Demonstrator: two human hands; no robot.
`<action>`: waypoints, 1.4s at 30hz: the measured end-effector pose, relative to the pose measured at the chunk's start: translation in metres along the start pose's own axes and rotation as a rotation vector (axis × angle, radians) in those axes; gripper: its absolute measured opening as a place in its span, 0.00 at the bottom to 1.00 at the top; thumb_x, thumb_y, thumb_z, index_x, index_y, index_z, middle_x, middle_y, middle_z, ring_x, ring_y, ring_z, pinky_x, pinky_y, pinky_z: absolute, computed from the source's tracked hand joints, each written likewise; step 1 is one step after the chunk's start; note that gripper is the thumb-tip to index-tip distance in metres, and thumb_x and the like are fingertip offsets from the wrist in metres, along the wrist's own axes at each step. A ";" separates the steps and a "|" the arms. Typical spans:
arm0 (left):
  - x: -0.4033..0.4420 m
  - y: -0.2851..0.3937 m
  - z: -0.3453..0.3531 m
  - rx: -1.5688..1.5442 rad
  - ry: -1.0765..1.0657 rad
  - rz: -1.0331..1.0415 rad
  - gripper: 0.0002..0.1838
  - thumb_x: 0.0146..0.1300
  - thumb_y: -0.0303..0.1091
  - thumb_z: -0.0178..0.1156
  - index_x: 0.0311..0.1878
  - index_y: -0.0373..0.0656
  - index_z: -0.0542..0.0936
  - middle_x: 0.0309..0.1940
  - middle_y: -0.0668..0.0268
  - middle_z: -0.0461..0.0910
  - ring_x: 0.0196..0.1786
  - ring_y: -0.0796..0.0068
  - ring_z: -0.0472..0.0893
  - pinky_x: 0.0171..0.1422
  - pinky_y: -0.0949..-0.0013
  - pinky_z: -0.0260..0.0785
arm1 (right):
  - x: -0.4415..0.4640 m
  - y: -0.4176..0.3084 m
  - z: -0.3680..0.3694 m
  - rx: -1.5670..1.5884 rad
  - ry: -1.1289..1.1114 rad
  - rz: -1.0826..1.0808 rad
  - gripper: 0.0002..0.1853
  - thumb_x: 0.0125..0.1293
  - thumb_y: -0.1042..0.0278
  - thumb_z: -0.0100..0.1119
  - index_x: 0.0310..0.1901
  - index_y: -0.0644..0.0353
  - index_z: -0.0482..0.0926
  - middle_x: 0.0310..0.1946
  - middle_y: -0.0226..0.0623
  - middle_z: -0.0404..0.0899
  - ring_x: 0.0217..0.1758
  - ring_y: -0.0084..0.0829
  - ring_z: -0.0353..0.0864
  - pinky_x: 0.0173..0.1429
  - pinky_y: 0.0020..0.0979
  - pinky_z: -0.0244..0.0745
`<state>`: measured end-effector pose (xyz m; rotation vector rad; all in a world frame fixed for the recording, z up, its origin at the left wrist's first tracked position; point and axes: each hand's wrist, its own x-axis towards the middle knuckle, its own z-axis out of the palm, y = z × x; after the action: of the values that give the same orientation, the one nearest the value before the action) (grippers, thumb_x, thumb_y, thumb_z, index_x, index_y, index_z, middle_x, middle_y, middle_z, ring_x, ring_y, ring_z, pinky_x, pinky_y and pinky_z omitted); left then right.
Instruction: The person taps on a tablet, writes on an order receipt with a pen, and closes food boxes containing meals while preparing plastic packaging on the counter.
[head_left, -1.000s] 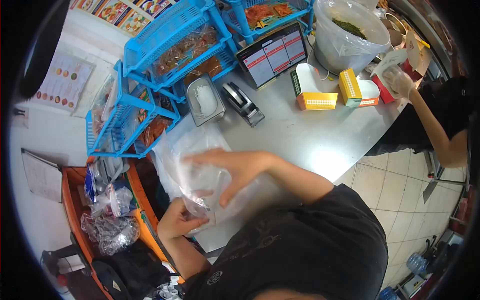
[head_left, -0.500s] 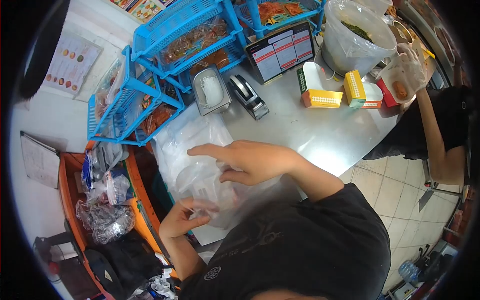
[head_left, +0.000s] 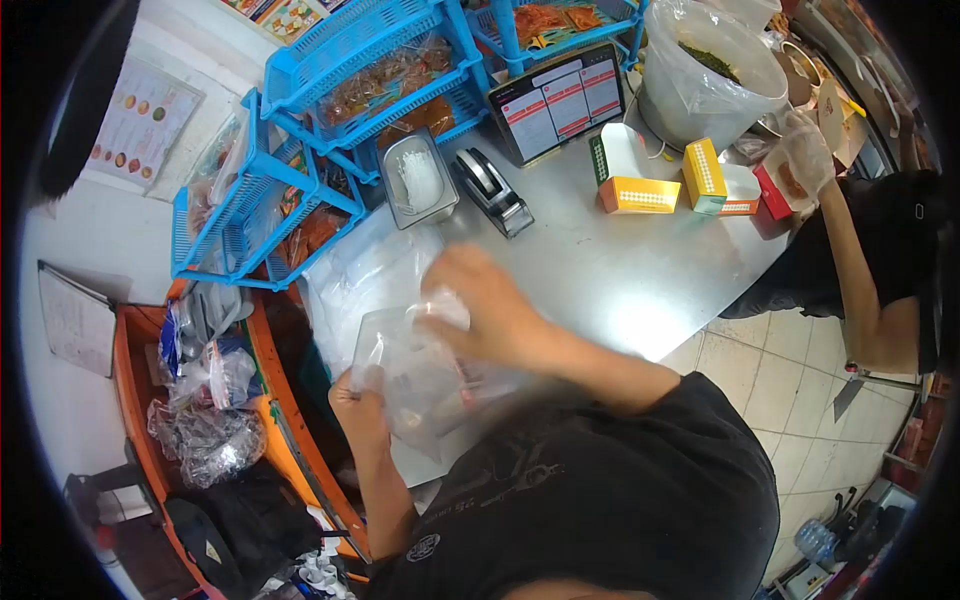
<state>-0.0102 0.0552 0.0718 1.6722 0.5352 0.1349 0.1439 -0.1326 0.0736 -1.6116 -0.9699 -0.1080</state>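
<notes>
At the counter (head_left: 570, 265)'s near left, the left hand (head_left: 360, 402) pinches a clear plastic bag (head_left: 400, 375); blur hides whether the right hand (head_left: 485, 310) grips it. Gentle, even tension should protect it.

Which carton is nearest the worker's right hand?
The leftmost carton, yellow-fronted with a dark green side; the others sit farther from the right hand.

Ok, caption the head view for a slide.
Left hand and right hand handle a clear plastic bag at a metal counter.
</notes>
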 end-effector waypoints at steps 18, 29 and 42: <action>-0.017 0.037 0.036 -0.003 -0.034 0.066 0.03 0.64 0.24 0.55 0.39 0.36 0.77 0.22 0.73 0.71 0.25 0.82 0.69 0.30 0.79 0.59 | -0.027 -0.006 0.006 0.319 -0.391 0.108 0.05 0.57 0.71 0.60 0.30 0.64 0.79 0.18 0.44 0.74 0.20 0.34 0.72 0.28 0.33 0.65; -0.035 0.031 -0.011 -1.136 -0.130 0.071 0.09 0.63 0.31 0.55 0.26 0.44 0.71 0.20 0.73 0.67 0.24 0.81 0.65 0.27 0.74 0.54 | -0.054 0.021 0.009 -0.307 -0.166 0.154 0.08 0.53 0.68 0.61 0.25 0.62 0.73 0.25 0.45 0.78 0.29 0.45 0.80 0.33 0.38 0.73; 0.002 -0.031 -0.033 0.071 0.443 0.272 0.22 0.57 0.22 0.61 0.17 0.48 0.58 0.15 0.78 0.58 0.19 0.90 0.56 0.22 0.79 0.48 | -0.046 -0.008 -0.009 1.169 -0.002 0.867 0.07 0.68 0.75 0.45 0.37 0.59 0.75 0.29 0.31 0.78 0.25 0.20 0.75 0.29 0.22 0.69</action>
<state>-0.0299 0.0880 0.0472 1.7860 0.6430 0.7043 0.1129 -0.1646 0.0567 -0.7806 -0.1320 0.8955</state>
